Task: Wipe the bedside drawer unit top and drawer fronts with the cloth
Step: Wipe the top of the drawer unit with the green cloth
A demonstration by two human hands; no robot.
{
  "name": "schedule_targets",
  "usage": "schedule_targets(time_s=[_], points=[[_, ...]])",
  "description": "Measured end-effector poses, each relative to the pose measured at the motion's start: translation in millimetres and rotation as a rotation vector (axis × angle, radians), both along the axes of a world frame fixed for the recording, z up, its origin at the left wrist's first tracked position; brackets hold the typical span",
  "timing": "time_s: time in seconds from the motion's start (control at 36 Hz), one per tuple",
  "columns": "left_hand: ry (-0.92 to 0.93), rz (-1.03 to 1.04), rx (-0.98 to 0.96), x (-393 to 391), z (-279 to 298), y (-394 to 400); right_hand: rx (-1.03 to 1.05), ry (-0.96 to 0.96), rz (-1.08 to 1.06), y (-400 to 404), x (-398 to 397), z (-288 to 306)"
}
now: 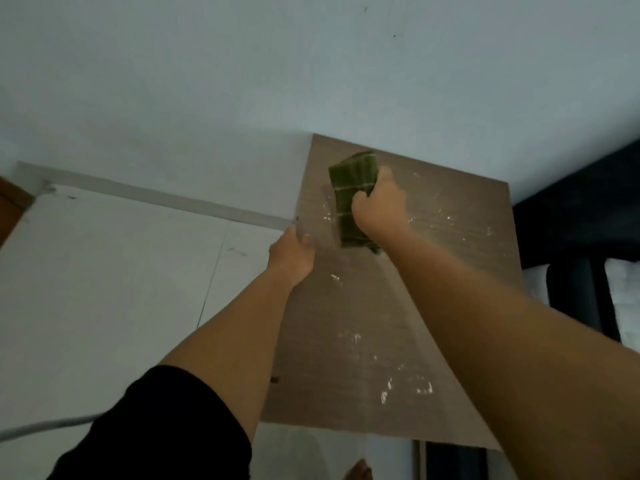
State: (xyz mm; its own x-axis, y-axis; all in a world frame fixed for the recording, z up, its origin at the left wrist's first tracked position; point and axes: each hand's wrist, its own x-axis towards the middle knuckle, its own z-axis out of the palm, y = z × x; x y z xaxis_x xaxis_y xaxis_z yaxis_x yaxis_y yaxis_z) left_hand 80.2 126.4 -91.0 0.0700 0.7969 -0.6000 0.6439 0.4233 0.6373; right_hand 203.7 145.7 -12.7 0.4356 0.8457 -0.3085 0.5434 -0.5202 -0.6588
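Note:
The brown wood-grain top of the bedside drawer unit point(349, 323) fills the middle of the view, speckled with white dust and smears. A folded green cloth point(348, 188) with pale stripes lies flat on its far part. My right hand point(379, 206) presses down on the cloth and grips its right side. My left hand point(291, 254) rests on the unit's left edge, fingers curled over it. The drawer fronts are hidden below the top.
A pale wall point(242, 81) stands right behind the unit. White floor tiles point(121, 271) and a grey skirting strip point(156, 195) lie to the left. A dark bed frame point(571, 237) with white bedding point(623, 299) sits to the right. A foot point(358, 471) shows at the bottom.

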Motion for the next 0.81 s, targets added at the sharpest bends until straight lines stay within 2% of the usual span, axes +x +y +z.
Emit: schedule_targets(time_s=[0.08, 0.17, 0.39, 0.47, 0.53, 0.81], points=[[-0.071, 0.101, 0.044, 16, -5, 24, 0.059, -0.21, 0.106, 42, 11, -3], [-0.089, 0.116, 0.095, 26, -23, 45, 0.106, -0.387, 0.189, 78, 19, -16], [-0.176, 0.11, 0.277, 29, -65, 63, 0.33, -0.629, 0.295, 134, 26, -63], [-0.17, 0.109, 0.307, 29, -70, 64, 0.346, -0.718, 0.377, 144, 29, -79], [-0.161, 0.115, 0.326, 30, -69, 64, 0.318, -0.741, 0.413, 148, 29, -88], [-0.16, 0.123, 0.333, 32, -72, 65, 0.19, -0.613, 0.434, 155, 24, -108]])
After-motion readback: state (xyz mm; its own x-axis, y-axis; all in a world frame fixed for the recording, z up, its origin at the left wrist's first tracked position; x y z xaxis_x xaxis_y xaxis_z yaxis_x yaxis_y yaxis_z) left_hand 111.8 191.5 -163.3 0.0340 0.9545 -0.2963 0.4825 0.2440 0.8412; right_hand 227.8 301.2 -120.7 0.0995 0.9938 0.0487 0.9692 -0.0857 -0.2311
